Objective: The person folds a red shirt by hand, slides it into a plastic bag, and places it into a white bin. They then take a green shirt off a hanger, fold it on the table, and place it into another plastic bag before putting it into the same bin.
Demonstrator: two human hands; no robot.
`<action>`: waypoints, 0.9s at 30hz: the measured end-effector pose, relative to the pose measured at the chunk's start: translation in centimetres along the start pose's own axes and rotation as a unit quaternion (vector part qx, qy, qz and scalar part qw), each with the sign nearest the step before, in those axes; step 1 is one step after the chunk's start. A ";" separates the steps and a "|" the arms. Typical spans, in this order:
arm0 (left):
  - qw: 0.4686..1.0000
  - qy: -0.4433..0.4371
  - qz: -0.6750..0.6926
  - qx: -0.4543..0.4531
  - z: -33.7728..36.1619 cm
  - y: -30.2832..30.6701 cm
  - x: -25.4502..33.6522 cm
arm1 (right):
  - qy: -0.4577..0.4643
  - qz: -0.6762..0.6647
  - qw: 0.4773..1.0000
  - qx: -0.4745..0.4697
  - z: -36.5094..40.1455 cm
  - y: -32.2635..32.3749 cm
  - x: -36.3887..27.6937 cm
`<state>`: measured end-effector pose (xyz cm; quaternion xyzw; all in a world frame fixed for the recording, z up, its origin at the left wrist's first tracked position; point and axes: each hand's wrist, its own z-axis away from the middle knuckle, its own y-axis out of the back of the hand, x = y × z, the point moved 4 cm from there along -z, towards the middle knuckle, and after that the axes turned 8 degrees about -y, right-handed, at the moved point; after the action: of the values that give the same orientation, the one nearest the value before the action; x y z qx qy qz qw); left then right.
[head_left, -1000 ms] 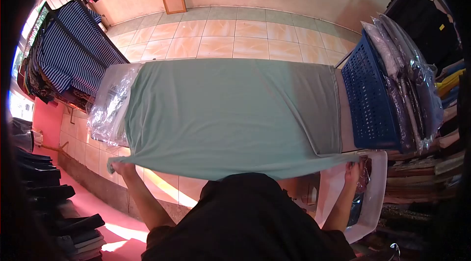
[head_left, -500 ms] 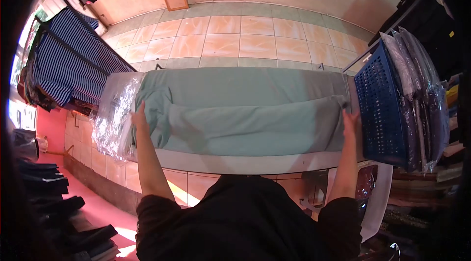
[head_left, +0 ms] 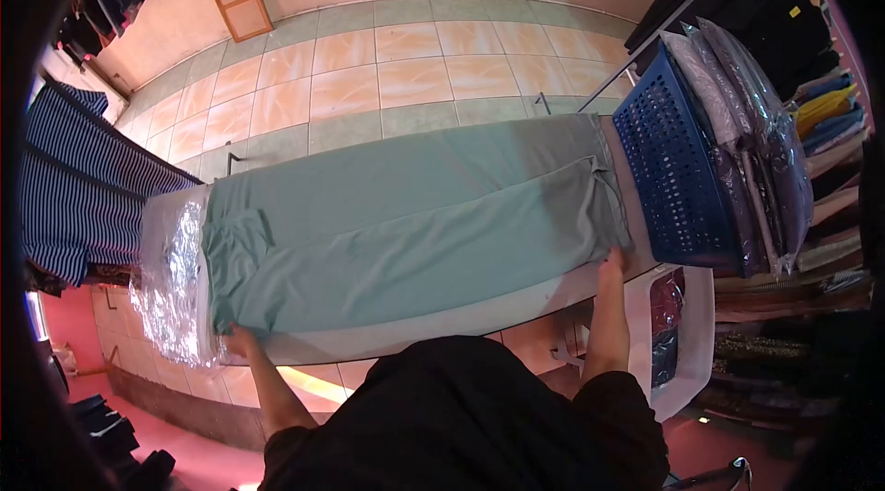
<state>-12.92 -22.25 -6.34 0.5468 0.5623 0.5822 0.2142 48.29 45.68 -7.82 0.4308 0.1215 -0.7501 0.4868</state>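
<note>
A pair of pale green trousers (head_left: pixel 396 224) lies lengthwise along a narrow grey-topped ironing table (head_left: pixel 479 313), its gathered waist end at left and its leg hems at right. My left hand (head_left: pixel 241 342) is closed at the near corner of the waist end. At the near corner of the hem, my right hand (head_left: pixel 615 262) pinches the fabric. Fingertips of both hands are partly hidden by the cloth. Small creases run across the near leg, and the waist end is bunched.
Clear plastic bags (head_left: pixel 173 279) lie at the table's left end, beside a hanging striped garment (head_left: pixel 83 177). A blue basket (head_left: pixel 678 159) of bagged clothes stands at the right end. Below it is a white bin (head_left: pixel 696 343). Metal hooks (head_left: pixel 232 157) stick up behind the table.
Both hands have come nearer to my body, drawing the near leg of the trousers toward the front edge and flattening its folds. The view has turned, so the table now looks tilted.
</note>
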 end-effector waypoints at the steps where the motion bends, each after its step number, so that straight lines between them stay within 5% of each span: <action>1: 1.000 -0.005 0.003 -0.003 0.3 1.7 1.5 | 0.000 -0.004 1.000 0.004 0.6 0.8 -0.2; 3: 0.998 -0.013 -0.054 -0.004 2.6 8.9 6.7 | 0.131 0.069 0.974 0.172 2.4 4.6 -1.4; 7: 0.999 0.000 -0.029 -0.016 1.6 5.5 2.5 | 0.128 0.152 0.963 0.184 2.6 7.6 0.2; 9: 0.983 0.135 -0.108 0.066 3.3 5.7 3.1 | 0.155 0.193 0.940 0.237 4.4 6.8 -0.4; 10: 0.983 0.135 -0.107 0.066 4.6 4.6 2.8 | 0.296 0.276 0.873 0.272 5.6 5.7 -1.7; 11: 0.991 -0.059 -0.038 0.118 6.0 3.2 3.4 | 0.426 0.351 0.778 0.300 7.0 4.4 -2.9; 12: 0.954 -0.250 0.032 0.164 8.0 2.7 4.7 | 0.462 0.372 0.774 0.222 7.6 2.8 -4.0; 14: 0.941 -0.333 0.052 0.025 14.5 2.4 9.0 | 0.475 0.403 0.763 0.173 9.8 -0.7 -5.9; 16: 0.929 -0.329 -0.066 -0.157 20.3 4.4 14.0 | 0.488 0.429 0.750 0.122 9.5 -3.9 -7.5; 18: 0.924 -0.334 -0.081 -0.171 22.5 4.4 15.2 | 0.608 0.423 0.658 0.133 9.3 -6.4 -8.7; 19: 0.918 -0.337 -0.097 -0.187 23.1 4.3 15.5 | 0.608 0.422 0.660 0.128 7.1 -7.2 -9.9; 21: 0.918 -0.338 -0.095 -0.185 23.1 4.4 15.7 | 0.363 0.556 0.747 -0.040 -0.6 -9.1 -10.6; 23: 0.918 -0.337 -0.096 -0.184 22.8 4.4 15.5 | 0.400 0.536 0.743 0.026 0.6 -9.6 -12.6; 25: 0.918 -0.339 -0.088 -0.184 22.6 4.0 15.2 | 0.599 0.475 0.641 0.074 3.0 -10.2 -14.4; 27: 0.924 -0.324 -0.096 -0.181 22.7 3.9 15.3 | 0.614 0.488 0.612 0.104 5.9 -12.2 -14.1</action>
<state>3.68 -0.58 -2.01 0.6005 0.3974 0.4420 0.5349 37.13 56.98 3.61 0.8336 0.0849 0.0306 0.5450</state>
